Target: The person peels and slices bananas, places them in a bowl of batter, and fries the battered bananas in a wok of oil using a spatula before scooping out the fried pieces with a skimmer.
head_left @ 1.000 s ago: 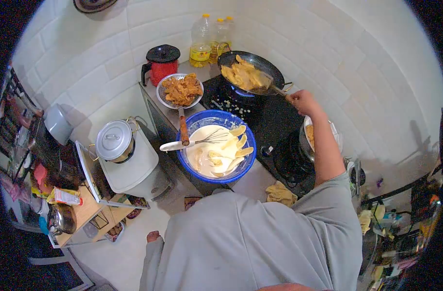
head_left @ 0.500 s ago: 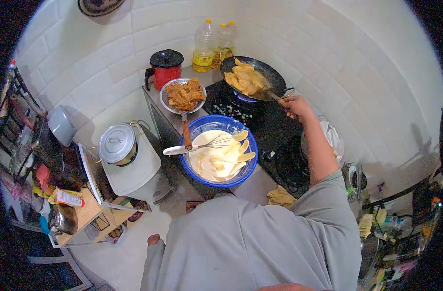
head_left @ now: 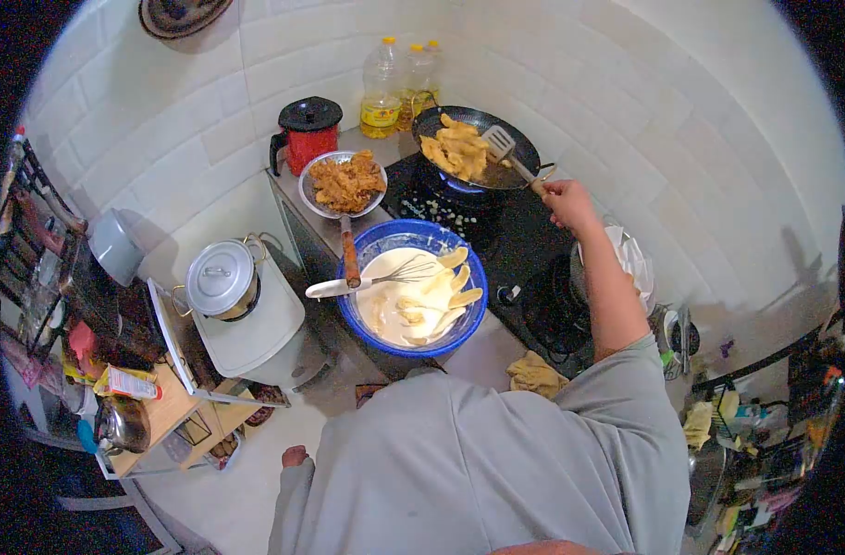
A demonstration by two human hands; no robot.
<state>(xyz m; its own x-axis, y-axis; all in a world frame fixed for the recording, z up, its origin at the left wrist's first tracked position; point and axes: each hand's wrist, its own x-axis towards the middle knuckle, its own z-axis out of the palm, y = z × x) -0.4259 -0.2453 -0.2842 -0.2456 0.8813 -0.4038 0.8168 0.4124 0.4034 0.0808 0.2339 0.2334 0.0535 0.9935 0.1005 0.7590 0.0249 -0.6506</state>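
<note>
My right hand (head_left: 567, 203) is closed round the wooden handle of a slotted spatula (head_left: 501, 143), whose head is raised over the right part of a black wok (head_left: 527, 139). Golden battered pieces (head_left: 459, 148) lie in the wok, above a blue flame. Below it, a blue bowl (head_left: 482, 310) holds pale batter with banana slices (head_left: 466, 298) along the right side. A whisk (head_left: 413, 270) with a white handle rests across that bowl. Only a bit of my left hand (head_left: 296, 456) shows, low beside my body; its fingers are hidden.
A strainer (head_left: 345, 227) with fried pieces rests by the bowl, its wooden handle over the rim. Behind stand a red pot (head_left: 309, 143) and oil bottles (head_left: 382, 88). A lidded pot (head_left: 221, 277) is at left; a yellow cloth (head_left: 536, 375) lies near the counter's front edge.
The spatula head has come up out of the wok's contents and now shows above them. The battered pieces sit more bunched toward the wok's left. The view has shifted slightly.
</note>
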